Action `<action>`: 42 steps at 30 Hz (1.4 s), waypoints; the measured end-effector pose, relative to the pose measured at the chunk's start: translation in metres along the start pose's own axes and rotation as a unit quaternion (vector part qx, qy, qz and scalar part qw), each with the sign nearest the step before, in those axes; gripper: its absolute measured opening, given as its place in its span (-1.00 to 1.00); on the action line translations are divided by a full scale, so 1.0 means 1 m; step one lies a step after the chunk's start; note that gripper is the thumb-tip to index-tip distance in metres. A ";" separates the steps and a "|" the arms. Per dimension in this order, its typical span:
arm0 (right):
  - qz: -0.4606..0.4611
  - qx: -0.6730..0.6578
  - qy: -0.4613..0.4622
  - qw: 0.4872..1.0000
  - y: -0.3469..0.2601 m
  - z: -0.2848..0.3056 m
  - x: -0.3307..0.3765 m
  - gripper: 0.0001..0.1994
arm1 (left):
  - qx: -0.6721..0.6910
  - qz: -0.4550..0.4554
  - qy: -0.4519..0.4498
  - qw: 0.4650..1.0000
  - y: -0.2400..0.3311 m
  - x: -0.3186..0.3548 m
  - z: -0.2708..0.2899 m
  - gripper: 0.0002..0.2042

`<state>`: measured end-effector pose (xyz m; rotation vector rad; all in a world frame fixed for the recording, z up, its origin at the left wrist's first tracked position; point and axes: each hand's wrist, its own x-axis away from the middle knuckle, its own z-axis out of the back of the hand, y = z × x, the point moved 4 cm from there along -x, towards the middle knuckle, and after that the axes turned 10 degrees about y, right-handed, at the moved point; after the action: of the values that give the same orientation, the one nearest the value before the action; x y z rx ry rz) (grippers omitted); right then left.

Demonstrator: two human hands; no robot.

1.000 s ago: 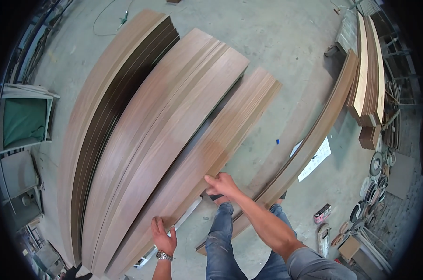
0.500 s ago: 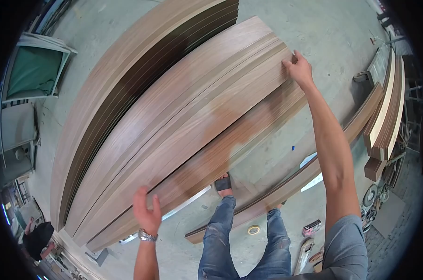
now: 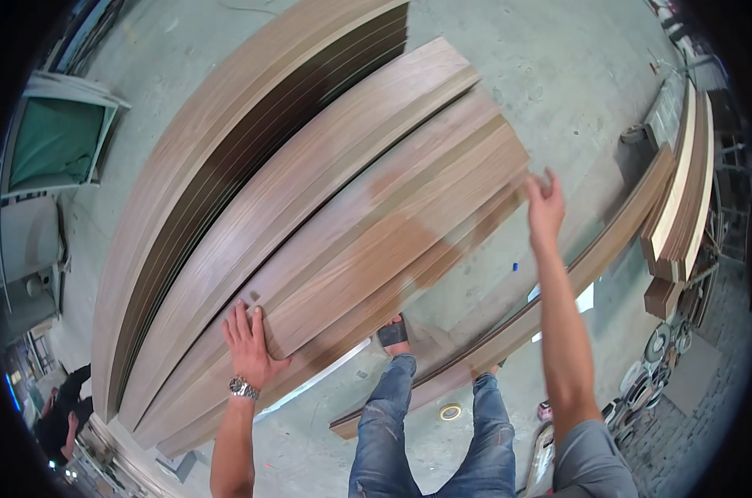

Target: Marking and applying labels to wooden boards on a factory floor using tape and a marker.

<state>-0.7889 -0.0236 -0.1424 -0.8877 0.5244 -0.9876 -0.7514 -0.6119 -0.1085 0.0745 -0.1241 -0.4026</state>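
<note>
Several long wood-grain boards lie side by side across the picture, bending with the lens. My left hand [image 3: 253, 344], a metal watch on its wrist, rests with fingers spread on the near boards toward their left end. At the far right end of a near board [image 3: 467, 178], my right hand [image 3: 545, 207] is at the corner, thumb and forefinger apart; whether it touches the edge is hard to tell. A dark gap separates this group from another board [image 3: 326, 158] behind it. Farther back stands a tall stack [image 3: 226, 108] of boards with dark edges.
Close to my feet, a long narrow board [image 3: 475, 353] crosses the floor. A roll of tape [image 3: 450, 412] and a small blue piece [image 3: 515, 266] lie around it. More strips [image 3: 683, 191] are piled at right. A green-covered frame [image 3: 56, 141] stands left; another person [image 3: 65, 415] is at lower left.
A dark gap has opened between the boards, and the near ones have shifted toward me. My right hand has come nearer along with their end. My left hand has settled on the boards.
</note>
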 end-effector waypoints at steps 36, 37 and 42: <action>-0.336 -0.399 -0.027 0.853 0.067 0.231 0.002 -0.01 | 0.184 0.161 -0.388 0.889 0.137 0.096 0.022 -0.32; -0.328 -0.402 -0.021 0.854 0.081 0.252 -0.034 -0.01 | 0.157 0.131 -0.375 0.904 0.177 0.085 0.028 -0.33; -0.380 -0.429 -0.128 0.810 0.123 0.287 -0.037 -0.45 | 0.170 0.035 -0.196 0.965 0.298 0.048 0.006 -0.26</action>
<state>-0.5356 0.1551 -0.0866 -2.1358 0.3653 -1.3257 -0.5938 -0.3579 -0.0689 0.3293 -0.5866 -0.3188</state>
